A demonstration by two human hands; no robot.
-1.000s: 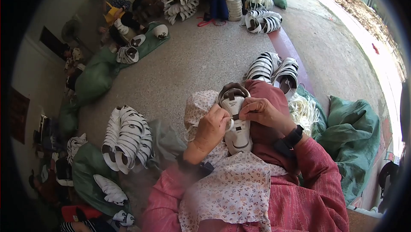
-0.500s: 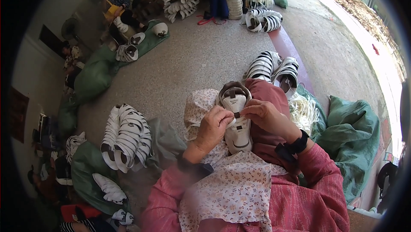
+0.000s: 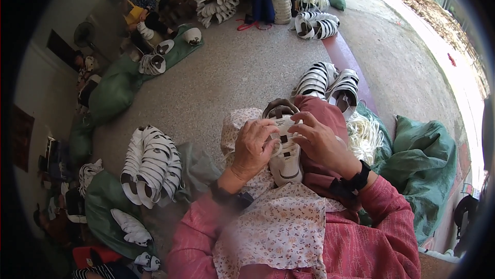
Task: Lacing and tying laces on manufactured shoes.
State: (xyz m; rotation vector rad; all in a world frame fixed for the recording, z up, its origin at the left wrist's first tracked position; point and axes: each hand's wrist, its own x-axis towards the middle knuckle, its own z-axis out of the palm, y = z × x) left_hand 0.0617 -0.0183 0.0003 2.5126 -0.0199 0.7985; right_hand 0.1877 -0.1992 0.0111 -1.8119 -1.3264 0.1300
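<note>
A white shoe upper [image 3: 286,168] with a brown-lined collar lies toe toward me across my lap, over a flower-patterned apron [image 3: 278,222]. My left hand [image 3: 252,142] has its curled thumb and fingers on the upper's left edge, where a bit of white lace shows near the thumb. From the other side, my right hand [image 3: 322,142] bends its fingers over the right edge of the opening. Between the hands the tongue shows small dark loops. What the fingertips pinch is partly hidden.
Nested white uppers [image 3: 152,165] stand on the floor at left, more uppers [image 3: 314,80] beyond my knee. White laces [image 3: 365,137] lie beside a green sack [image 3: 425,160] at right. Other people sit farther off, one with a stack of uppers [image 3: 281,3].
Both hands have shifted from a close pinch at the tongue loop to the two edges of the opening, with fingers wider apart. The dark tongue loop shows between them.
</note>
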